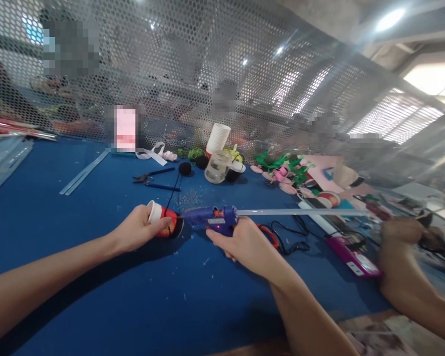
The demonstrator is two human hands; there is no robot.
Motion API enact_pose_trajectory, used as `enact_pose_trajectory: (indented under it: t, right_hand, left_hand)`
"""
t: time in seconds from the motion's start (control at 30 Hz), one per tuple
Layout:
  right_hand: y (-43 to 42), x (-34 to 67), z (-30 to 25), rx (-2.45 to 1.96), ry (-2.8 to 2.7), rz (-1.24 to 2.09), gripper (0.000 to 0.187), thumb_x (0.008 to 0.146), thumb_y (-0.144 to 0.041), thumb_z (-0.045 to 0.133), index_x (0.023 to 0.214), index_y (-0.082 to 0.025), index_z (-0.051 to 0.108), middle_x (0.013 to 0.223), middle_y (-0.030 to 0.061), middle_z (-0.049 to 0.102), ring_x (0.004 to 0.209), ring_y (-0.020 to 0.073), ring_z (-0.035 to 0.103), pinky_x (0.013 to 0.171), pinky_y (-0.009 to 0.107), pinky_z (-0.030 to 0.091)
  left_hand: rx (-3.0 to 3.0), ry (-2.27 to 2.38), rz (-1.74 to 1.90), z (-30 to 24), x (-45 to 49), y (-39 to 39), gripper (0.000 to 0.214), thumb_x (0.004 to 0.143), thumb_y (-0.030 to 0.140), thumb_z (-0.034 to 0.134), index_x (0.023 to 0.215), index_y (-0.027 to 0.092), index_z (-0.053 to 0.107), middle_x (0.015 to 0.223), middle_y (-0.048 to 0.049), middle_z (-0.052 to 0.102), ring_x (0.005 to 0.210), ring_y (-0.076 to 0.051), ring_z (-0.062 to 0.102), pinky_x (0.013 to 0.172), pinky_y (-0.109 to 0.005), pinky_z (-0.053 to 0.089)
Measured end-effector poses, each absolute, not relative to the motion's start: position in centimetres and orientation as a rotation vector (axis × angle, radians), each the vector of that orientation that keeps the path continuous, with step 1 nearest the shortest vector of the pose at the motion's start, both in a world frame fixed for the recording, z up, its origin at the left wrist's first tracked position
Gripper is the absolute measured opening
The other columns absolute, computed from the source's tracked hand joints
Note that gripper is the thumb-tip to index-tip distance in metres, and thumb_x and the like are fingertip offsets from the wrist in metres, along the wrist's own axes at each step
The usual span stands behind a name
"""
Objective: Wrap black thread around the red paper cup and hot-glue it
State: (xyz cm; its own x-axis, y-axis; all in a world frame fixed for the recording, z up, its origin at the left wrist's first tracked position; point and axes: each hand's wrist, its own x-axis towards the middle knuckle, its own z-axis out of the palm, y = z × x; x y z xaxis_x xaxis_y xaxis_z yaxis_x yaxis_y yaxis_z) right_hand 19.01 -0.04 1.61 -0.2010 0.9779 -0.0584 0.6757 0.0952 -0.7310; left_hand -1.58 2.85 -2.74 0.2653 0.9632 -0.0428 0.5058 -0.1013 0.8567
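My left hand (136, 230) is closed around a red paper cup (169, 223) that lies on its side, its white mouth toward the left. Black yarn is wound on the cup's base end, and a strand runs up from it to a black yarn ball (185, 169). Gripped in my right hand (244, 244) is a blue glue gun (211, 219), its nozzle at the yarn-covered end of the cup; I cannot tell whether they touch. A long clear glue stick (300, 212) sticks out of the gun's back toward the right. A small red light glows on its side.
Blue-handled pliers (157, 179) lie beyond the cup. Farther back stand a clear plastic jar (218, 167) and stacked white cups (218, 138). Orange-handled scissors (269, 236), a black cord and a purple power strip (354, 257) are at right, near another person's hand (400, 232).
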Motion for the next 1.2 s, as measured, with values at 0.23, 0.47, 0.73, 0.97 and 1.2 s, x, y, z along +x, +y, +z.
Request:
enact_pose_trajectory:
  t: [0.23,0.47,0.73,0.97,1.2]
  right_hand:
    - [0.5,18.8,1.4,-1.641,-1.919,0.899,0.032,0.068,-0.031,0.049,0.041,-0.018,0.038,0.032,-0.0037,0.041,0.029,0.0068,0.041,0.033,0.018,0.035]
    - [-0.1,19.2,1.4,-1.581,-1.942,0.905,0.028,0.068,-0.031,0.049,0.046,-0.018,0.040,0.035,-0.0040,0.043,0.030,0.0070,0.042,0.032,0.017,0.035]
    - [-0.1,19.0,1.0,-1.591,-1.970,0.799,0.022,0.068,-0.029,0.048,0.049,-0.018,0.041,0.036,-0.0049,0.042,0.031,0.0070,0.040,0.034,0.018,0.033]
    - [-0.8,18.8,0.9,-1.572,-2.105,0.636,0.021,0.070,-0.026,0.045,0.051,-0.017,0.045,0.038,-0.0043,0.044,0.038,0.0079,0.041,0.042,0.020,0.034]
    - [-1.0,18.6,1.0,-1.573,-2.151,0.472,0.016,0.071,-0.026,0.045,0.061,-0.016,0.053,0.049,-0.0028,0.049,0.045,0.0092,0.042,0.045,0.020,0.033]
  left_hand:
    - [1.764,1.355,0.721,-2.4,-1.4,2.7,0.030,0.066,0.039,0.047,0.050,0.015,0.041,0.047,0.0054,0.034,0.044,-0.006,0.028,0.040,-0.020,0.022]
    - [1.733,1.337,0.732,-2.6,-1.5,2.8,0.031,0.067,0.039,0.046,0.048,0.016,0.040,0.046,0.0058,0.030,0.043,-0.006,0.025,0.041,-0.020,0.021]
    - [1.655,1.341,0.771,-2.2,-1.2,2.8,0.030,0.063,0.035,0.049,0.044,0.017,0.035,0.043,0.0067,0.027,0.041,-0.005,0.022,0.039,-0.020,0.016]
    - [1.520,1.378,0.807,-2.2,-1.1,3.0,0.031,0.062,0.037,0.050,0.044,0.018,0.032,0.043,0.0070,0.027,0.040,-0.005,0.022,0.039,-0.021,0.014]
    - [1.443,1.390,0.836,-2.4,-1.0,3.2,0.030,0.060,0.038,0.052,0.045,0.017,0.035,0.041,0.0080,0.028,0.038,-0.005,0.023,0.040,-0.020,0.014]
